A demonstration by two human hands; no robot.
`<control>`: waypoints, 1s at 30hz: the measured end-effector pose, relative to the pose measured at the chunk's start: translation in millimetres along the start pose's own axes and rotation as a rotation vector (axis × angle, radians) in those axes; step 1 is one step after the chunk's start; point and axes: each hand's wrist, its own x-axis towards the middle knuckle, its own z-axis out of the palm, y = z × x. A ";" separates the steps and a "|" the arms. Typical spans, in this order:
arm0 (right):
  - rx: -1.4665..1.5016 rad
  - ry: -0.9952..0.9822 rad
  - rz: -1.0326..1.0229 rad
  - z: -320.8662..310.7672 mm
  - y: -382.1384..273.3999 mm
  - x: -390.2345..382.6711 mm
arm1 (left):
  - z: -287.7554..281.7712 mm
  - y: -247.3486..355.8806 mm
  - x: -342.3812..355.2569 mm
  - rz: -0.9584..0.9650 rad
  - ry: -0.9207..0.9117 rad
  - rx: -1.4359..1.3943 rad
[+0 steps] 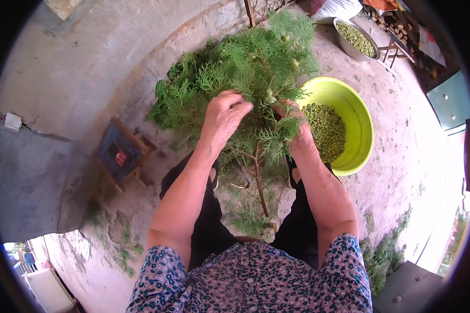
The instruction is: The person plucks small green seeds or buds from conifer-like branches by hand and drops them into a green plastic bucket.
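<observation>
A leafy conifer branch [284,68], with flat feathery green sprays and several small pale green cones [295,63], fills the space in front of me. Its bare brown stem [257,180] points down between my legs. My left hand [225,117] is over the left side of the foliage, fingers curled in and thumb against them; anything inside is too small to make out. Among the sprays on the right, my right hand [296,125] closes around part of the branch, its fingertips partly covered by green. Close by on the right, a yellow-green basin [361,122] holds many small green cones [324,130].
A metal bowl [373,39] of similar cones sits at the far right beside a white sack [337,9]. A small wooden stool [117,154] with a red packet [120,158] stands at left. More greenery [384,261] lies on the concrete floor at lower right.
</observation>
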 end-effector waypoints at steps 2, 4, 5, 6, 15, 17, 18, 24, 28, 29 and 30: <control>0.082 -0.148 -0.002 -1.1 7.8 0.5 | 4.1 -13.9 12.9 0.038 -0.097 0.227; -0.018 -0.055 0.074 4.4 8.2 2.2 | 3.8 -10.4 14.6 -0.113 -0.196 0.194; 0.034 -0.001 0.101 3.7 9.8 3.0 | 6.2 -10.7 14.2 -0.140 -0.218 -0.038; 0.086 0.051 0.126 6.2 9.5 2.8 | 7.2 -10.0 13.8 -0.164 -0.237 -0.269; -0.091 0.115 -0.033 19.5 0.9 6.5 | 20.6 -9.9 4.0 -0.254 -0.072 -0.415; -0.331 0.254 0.006 24.7 -21.4 9.2 | 16.1 -8.0 2.0 -0.253 -0.013 -0.452; -0.827 0.266 -0.321 11.9 -20.4 15.7 | 18.2 -4.2 1.8 -0.245 0.026 -0.499; -0.592 0.214 -0.626 28.6 -36.3 0.3 | 18.1 -5.4 3.3 -0.346 0.097 -0.417; -1.010 -0.013 -0.477 31.4 -7.0 1.3 | 19.8 -2.5 -2.2 -0.286 0.093 -0.489; -1.011 -0.010 -0.474 29.4 -3.5 0.3 | 21.2 -2.4 -3.8 -0.245 0.095 -0.481; -0.931 -0.008 -0.419 32.1 -1.7 -1.5 | 21.1 -2.9 -3.7 -0.245 0.095 -0.481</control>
